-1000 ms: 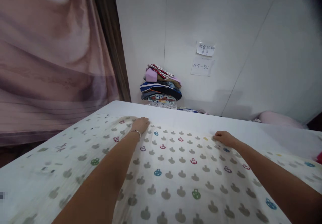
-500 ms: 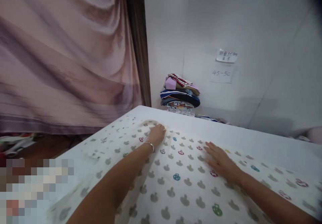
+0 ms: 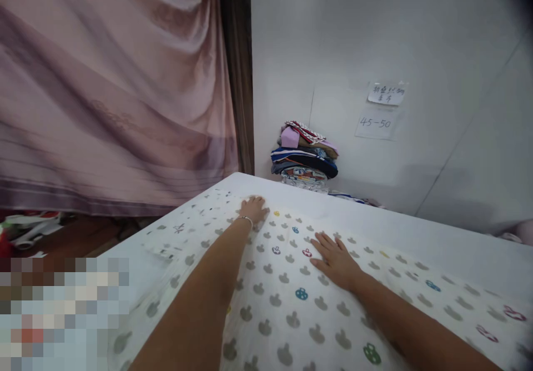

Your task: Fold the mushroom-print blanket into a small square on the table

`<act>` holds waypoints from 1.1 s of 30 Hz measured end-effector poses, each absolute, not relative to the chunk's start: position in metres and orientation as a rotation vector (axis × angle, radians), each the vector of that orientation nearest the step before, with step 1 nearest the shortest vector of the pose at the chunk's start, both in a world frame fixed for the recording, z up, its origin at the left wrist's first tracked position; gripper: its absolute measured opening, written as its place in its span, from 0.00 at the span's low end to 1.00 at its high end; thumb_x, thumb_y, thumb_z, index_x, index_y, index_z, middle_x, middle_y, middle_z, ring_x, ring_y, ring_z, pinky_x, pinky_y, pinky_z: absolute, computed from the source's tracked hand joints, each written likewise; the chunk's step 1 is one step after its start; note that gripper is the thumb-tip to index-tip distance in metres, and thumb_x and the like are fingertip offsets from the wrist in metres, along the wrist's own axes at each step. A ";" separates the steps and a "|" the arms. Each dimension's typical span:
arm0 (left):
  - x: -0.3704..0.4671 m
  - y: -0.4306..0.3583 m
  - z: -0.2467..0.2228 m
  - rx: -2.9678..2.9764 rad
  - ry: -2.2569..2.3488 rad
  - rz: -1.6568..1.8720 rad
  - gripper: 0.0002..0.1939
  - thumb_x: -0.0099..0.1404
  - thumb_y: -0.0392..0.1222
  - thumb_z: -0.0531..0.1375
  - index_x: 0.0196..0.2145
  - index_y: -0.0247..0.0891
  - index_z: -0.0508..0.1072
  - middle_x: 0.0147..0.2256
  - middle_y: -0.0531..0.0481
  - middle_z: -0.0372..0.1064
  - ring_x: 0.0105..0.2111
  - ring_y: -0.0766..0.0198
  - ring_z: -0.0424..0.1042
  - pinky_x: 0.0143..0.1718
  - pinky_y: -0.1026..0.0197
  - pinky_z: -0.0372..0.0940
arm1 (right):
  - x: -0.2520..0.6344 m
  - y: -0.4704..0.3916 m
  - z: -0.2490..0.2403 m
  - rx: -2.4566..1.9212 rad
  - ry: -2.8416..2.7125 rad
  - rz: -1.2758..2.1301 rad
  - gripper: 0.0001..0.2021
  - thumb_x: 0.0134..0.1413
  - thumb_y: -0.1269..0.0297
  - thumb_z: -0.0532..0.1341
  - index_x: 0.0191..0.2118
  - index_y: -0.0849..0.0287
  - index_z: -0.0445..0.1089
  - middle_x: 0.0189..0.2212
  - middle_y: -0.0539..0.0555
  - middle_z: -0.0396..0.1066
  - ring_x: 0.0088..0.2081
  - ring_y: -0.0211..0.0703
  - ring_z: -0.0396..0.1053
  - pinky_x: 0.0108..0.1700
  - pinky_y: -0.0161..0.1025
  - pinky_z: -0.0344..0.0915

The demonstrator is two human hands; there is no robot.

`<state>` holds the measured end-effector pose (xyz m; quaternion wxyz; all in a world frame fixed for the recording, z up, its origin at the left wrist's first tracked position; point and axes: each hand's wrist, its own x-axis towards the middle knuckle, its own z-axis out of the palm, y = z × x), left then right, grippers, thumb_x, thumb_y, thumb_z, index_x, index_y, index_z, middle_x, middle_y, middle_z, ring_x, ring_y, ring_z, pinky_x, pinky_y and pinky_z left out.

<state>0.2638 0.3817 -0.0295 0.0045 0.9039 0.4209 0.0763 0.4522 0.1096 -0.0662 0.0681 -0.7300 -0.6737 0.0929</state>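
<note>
A white cloth (image 3: 287, 304) printed with grey, blue, red and green mushroom-like shapes is spread across the white table. Near the cloth's far left part, my left hand (image 3: 254, 211) lies with fingers spread on the fabric; a thin bracelet (image 3: 246, 219) circles that wrist. My right hand (image 3: 335, 260) rests flat on the middle of the cloth, fingers apart. Neither hand grips anything. At the left, a part of the fabric with small dark marks (image 3: 195, 212) shows beside the mushroom print. My forearms hide some of the cloth.
Beyond the far table edge stands a stack of folded fabrics (image 3: 306, 154) against the wall. Handwritten paper signs (image 3: 377, 124) hang there. A pinkish curtain (image 3: 116, 93) covers the left side. The white tabletop (image 3: 416, 232) shows past the cloth. The lower left corner is pixelated.
My left hand has gone from closed on the cloth to spread flat, slightly farther away. My right hand has shifted left across the fabric. The cloth's left part lies flatter.
</note>
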 end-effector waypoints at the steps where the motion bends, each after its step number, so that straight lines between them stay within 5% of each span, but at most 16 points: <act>1: 0.263 0.378 -0.027 2.840 1.305 0.270 0.19 0.65 0.49 0.50 0.52 0.44 0.65 0.59 0.47 0.56 0.59 0.54 0.53 0.57 0.45 0.47 | 0.452 0.109 -0.066 -2.201 -2.028 0.275 0.35 0.59 0.38 0.37 0.66 0.52 0.45 0.66 0.51 0.35 0.66 0.50 0.32 0.64 0.54 0.32; 7: 0.263 0.312 -0.029 2.935 0.996 0.356 0.21 0.68 0.51 0.46 0.53 0.42 0.65 0.57 0.46 0.59 0.57 0.59 0.56 0.58 0.53 0.49 | 0.451 0.111 -0.060 -2.217 -2.030 0.288 0.35 0.59 0.39 0.37 0.66 0.54 0.45 0.66 0.51 0.35 0.66 0.47 0.32 0.64 0.53 0.31; 14: 0.268 0.259 -0.046 2.843 0.868 0.018 0.27 0.68 0.55 0.43 0.61 0.46 0.53 0.65 0.49 0.42 0.64 0.57 0.40 0.62 0.44 0.39 | 0.421 0.093 -0.034 -2.332 -1.886 0.398 0.36 0.60 0.42 0.38 0.66 0.60 0.43 0.66 0.57 0.32 0.66 0.50 0.29 0.63 0.56 0.28; 26: 0.219 0.212 -0.044 2.978 0.708 0.016 0.31 0.66 0.57 0.43 0.63 0.44 0.51 0.65 0.48 0.41 0.64 0.53 0.39 0.61 0.43 0.37 | 0.451 -0.161 -0.032 -2.679 -1.377 0.333 0.35 0.60 0.41 0.39 0.66 0.58 0.44 0.66 0.55 0.33 0.66 0.50 0.29 0.63 0.55 0.27; 33: 0.227 0.195 -0.030 2.963 0.843 -0.059 0.32 0.66 0.55 0.42 0.63 0.41 0.51 0.65 0.45 0.39 0.64 0.51 0.40 0.60 0.41 0.44 | 0.475 -0.197 -0.036 -2.618 -1.242 0.357 0.33 0.61 0.43 0.39 0.66 0.54 0.44 0.67 0.53 0.32 0.66 0.47 0.28 0.63 0.53 0.30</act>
